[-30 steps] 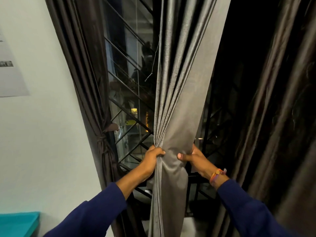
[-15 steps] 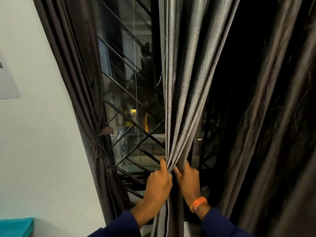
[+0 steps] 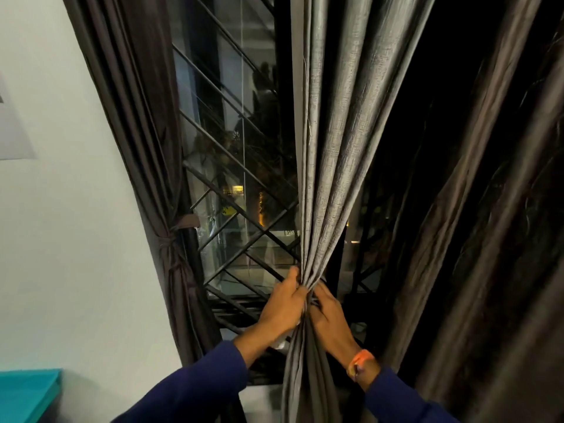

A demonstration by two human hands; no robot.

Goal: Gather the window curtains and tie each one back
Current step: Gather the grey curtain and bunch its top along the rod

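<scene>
Hands bunching grey curtain (image 3: 329,166): left hand (image 3: 282,306) and right hand (image 3: 328,312) both clench it, untied; brown left curtain (image 3: 137,123) already tied back (image 3: 166,242).

Both my arms reach up and forward in dark blue sleeves. My left hand (image 3: 285,303) has its fingers curled tight, thumb pointing up. My right hand (image 3: 328,312) sits right beside it, touching it, fingers curled too. An orange band (image 3: 360,361) is on my right wrist.
</scene>
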